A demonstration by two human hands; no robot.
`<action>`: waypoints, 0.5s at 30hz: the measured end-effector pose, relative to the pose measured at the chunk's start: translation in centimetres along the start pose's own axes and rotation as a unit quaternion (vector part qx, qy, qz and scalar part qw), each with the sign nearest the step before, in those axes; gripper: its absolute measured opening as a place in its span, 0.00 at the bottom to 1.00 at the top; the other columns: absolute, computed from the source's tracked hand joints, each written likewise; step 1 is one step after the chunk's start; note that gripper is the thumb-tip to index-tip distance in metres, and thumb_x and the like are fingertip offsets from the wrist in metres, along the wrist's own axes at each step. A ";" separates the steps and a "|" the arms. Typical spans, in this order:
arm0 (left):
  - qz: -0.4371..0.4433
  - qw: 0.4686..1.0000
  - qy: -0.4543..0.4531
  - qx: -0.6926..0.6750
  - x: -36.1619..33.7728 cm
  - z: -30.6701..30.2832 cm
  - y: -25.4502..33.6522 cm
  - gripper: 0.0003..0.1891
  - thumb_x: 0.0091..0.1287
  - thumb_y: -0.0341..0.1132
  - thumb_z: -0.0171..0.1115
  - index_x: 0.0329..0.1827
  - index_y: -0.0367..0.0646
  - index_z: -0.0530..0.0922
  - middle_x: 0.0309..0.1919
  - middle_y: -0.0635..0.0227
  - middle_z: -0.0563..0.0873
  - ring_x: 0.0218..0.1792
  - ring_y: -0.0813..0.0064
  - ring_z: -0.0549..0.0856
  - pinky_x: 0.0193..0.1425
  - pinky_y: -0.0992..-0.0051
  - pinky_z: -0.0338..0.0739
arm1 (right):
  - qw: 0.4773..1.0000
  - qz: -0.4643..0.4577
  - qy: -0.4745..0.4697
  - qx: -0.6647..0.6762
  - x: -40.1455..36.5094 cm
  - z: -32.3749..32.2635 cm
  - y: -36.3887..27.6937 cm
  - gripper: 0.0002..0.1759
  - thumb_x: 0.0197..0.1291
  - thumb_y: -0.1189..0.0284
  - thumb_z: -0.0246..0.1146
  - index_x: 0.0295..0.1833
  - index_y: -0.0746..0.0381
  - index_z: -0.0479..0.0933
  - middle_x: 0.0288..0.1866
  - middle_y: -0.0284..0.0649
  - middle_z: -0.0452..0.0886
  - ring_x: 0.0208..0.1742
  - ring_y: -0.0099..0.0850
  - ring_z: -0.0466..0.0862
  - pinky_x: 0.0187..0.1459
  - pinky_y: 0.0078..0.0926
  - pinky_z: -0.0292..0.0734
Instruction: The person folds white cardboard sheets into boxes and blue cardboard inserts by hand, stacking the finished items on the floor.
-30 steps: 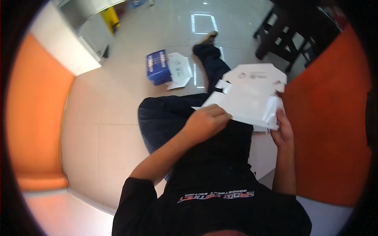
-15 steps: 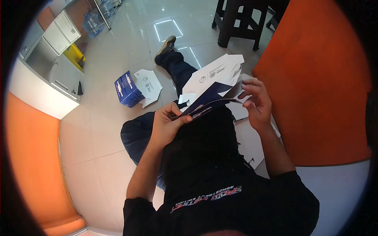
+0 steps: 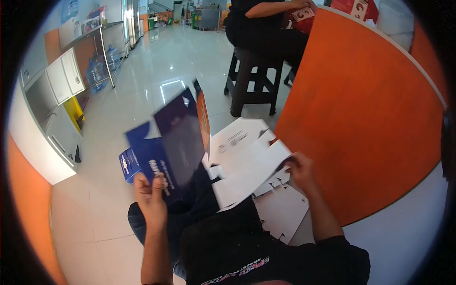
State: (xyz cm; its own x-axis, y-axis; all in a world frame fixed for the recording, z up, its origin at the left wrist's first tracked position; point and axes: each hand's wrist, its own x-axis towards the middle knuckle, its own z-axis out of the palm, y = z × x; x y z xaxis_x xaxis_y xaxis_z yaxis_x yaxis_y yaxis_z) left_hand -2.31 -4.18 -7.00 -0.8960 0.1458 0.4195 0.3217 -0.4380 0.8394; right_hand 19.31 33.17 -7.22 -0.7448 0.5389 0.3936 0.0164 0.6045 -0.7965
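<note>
My left hand (image 3: 151,197) is closed on the lower left part of an unfolded blue carton sheet (image 3: 178,137), blurred at its upper end, with an orange panel on its right side. My right hand (image 3: 299,168) pinches the right edge of a white carton sheet (image 3: 251,161) with small grey print, which lies tilted over my lap. The two sheets are close together near the middle. Under the white sheet, more flat white cardboard (image 3: 285,211) rests on the floor to my right. Behind my left hand stands a blue printed box (image 3: 128,164), partly hidden.
An orange curved counter (image 3: 365,114) rises on the right. A co-worker sits on a black stool (image 3: 254,80) ahead, near red packages (image 3: 304,21). White lockers (image 3: 65,76), a metal rack and water bottles (image 3: 95,73) line the left.
The view has tilted up, bringing the co-worker into sight. The folded cardboard is now two spread sheets, the blue one moved left with my left hand, the white one at my right hand.
</note>
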 end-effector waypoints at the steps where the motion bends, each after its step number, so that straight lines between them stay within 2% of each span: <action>1: 0.019 1.000 0.003 0.005 0.6 -0.8 1.2 0.10 0.77 0.31 0.69 0.45 0.46 0.72 0.41 0.73 0.85 0.41 0.85 0.81 0.50 0.80 0.76 | 0.999 0.024 0.046 -0.006 0.4 -1.2 -0.4 0.13 0.67 0.90 0.58 0.54 0.72 0.82 0.45 0.46 0.89 0.43 0.33 0.91 0.42 0.27 0.87; 2: 0.037 0.999 0.004 0.010 0.9 -1.6 2.4 0.10 0.77 0.31 0.68 0.46 0.46 0.72 0.41 0.73 0.85 0.41 0.85 0.81 0.51 0.80 0.75 | 0.999 0.024 0.041 -0.006 0.3 -2.3 -1.2 0.13 0.67 0.90 0.58 0.54 0.72 0.82 0.45 0.46 0.89 0.43 0.33 0.91 0.42 0.27 0.87; 4: 0.046 0.999 0.006 0.012 1.1 -2.1 4.7 0.09 0.78 0.31 0.66 0.47 0.46 0.72 0.42 0.74 0.85 0.41 0.85 0.81 0.52 0.81 0.74 | 0.990 0.099 0.033 -0.100 0.5 -4.6 -2.6 0.15 0.63 0.91 0.59 0.53 0.71 0.83 0.46 0.47 0.89 0.48 0.35 0.90 0.48 0.33 0.87; 5: 0.049 0.999 -0.001 0.018 0.4 -1.8 4.7 0.09 0.78 0.31 0.66 0.47 0.46 0.72 0.42 0.73 0.85 0.42 0.85 0.81 0.52 0.81 0.74 | 0.990 0.103 0.026 -0.093 0.0 -6.2 2.9 0.15 0.63 0.91 0.59 0.53 0.71 0.83 0.46 0.47 0.89 0.48 0.35 0.90 0.48 0.33 0.87; 6: 0.052 0.999 -0.005 0.016 0.3 -1.9 5.3 0.09 0.78 0.31 0.66 0.48 0.47 0.72 0.42 0.73 0.85 0.42 0.85 0.81 0.53 0.81 0.75 | 0.987 0.106 -0.039 -0.110 -0.2 -8.2 9.2 0.14 0.63 0.88 0.59 0.52 0.71 0.83 0.46 0.49 0.89 0.50 0.39 0.90 0.53 0.36 0.85; 7: 0.038 0.999 -0.006 -0.015 0.1 -2.1 5.4 0.08 0.79 0.30 0.65 0.49 0.46 0.72 0.43 0.72 0.85 0.43 0.84 0.82 0.54 0.80 0.75 | 0.981 0.107 -0.103 -0.127 -0.5 -9.6 12.6 0.13 0.63 0.86 0.60 0.52 0.71 0.83 0.46 0.51 0.89 0.52 0.42 0.90 0.57 0.39 0.84; 8: 0.036 0.999 -0.002 -0.011 -0.2 -1.4 5.6 0.08 0.79 0.30 0.65 0.49 0.46 0.72 0.43 0.72 0.85 0.43 0.84 0.82 0.54 0.80 0.75 | 0.980 0.109 -0.109 -0.126 -1.3 -10.3 13.4 0.13 0.63 0.86 0.60 0.52 0.71 0.83 0.46 0.51 0.89 0.52 0.42 0.90 0.57 0.39 0.84; 9: 0.021 0.999 0.013 -0.028 -0.5 -0.3 6.1 0.08 0.79 0.30 0.64 0.51 0.46 0.71 0.44 0.71 0.85 0.44 0.84 0.83 0.55 0.80 0.75 | 0.935 0.161 -0.157 -0.274 -1.6 -10.9 13.1 0.15 0.64 0.84 0.60 0.55 0.70 0.82 0.50 0.54 0.88 0.56 0.44 0.88 0.61 0.39 0.82; 10: 0.005 0.999 0.025 -0.038 -1.1 0.7 6.2 0.09 0.79 0.30 0.64 0.52 0.46 0.71 0.45 0.71 0.85 0.44 0.83 0.83 0.55 0.80 0.76 | 0.865 0.211 -0.202 -0.408 -2.4 -10.9 14.1 0.16 0.64 0.82 0.61 0.57 0.70 0.81 0.55 0.57 0.87 0.61 0.46 0.86 0.64 0.40 0.80; 11: -0.027 0.997 0.010 -0.068 -1.8 0.6 5.1 0.10 0.80 0.28 0.61 0.57 0.45 0.69 0.47 0.69 0.85 0.45 0.82 0.84 0.55 0.78 0.79 | 0.865 0.214 -0.212 -0.402 -2.8 -10.1 14.5 0.16 0.64 0.82 0.61 0.57 0.70 0.81 0.55 0.57 0.87 0.61 0.46 0.86 0.64 0.40 0.80; 12: -0.049 0.995 0.009 -0.090 -2.6 1.5 4.3 0.12 0.81 0.27 0.59 0.60 0.45 0.67 0.50 0.66 0.85 0.46 0.81 0.84 0.55 0.76 0.81 | 0.892 0.121 -0.139 -0.412 -2.8 -8.8 14.3 0.20 0.65 0.82 0.61 0.62 0.68 0.79 0.60 0.58 0.84 0.65 0.48 0.84 0.66 0.39 0.79; 13: -0.076 0.996 0.023 -0.031 -3.5 2.8 3.8 0.13 0.81 0.26 0.57 0.63 0.45 0.65 0.51 0.65 0.83 0.46 0.81 0.84 0.54 0.75 0.82 | 0.907 0.028 -0.069 -0.414 -2.7 -7.4 14.1 0.24 0.65 0.82 0.61 0.67 0.67 0.77 0.66 0.59 0.81 0.69 0.49 0.81 0.68 0.39 0.77; 15: -0.073 0.996 -0.024 -0.035 -4.5 5.1 2.5 0.10 0.81 0.24 0.55 0.56 0.45 0.64 0.48 0.67 0.81 0.45 0.82 0.82 0.51 0.78 0.80 | 0.972 -0.012 -0.059 -0.228 -0.4 -1.4 2.2 0.31 0.66 0.83 0.60 0.76 0.63 0.71 0.76 0.57 0.72 0.76 0.48 0.75 0.71 0.42 0.75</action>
State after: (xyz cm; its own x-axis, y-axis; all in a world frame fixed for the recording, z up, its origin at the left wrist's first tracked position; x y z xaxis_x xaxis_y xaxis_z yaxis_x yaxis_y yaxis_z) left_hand 4.14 -1.37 -5.05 -0.9152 0.2540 0.3130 0.1660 -0.4701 0.8669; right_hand 20.60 35.17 -8.50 -0.8193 0.4671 0.3325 0.2727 0.8276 -0.4907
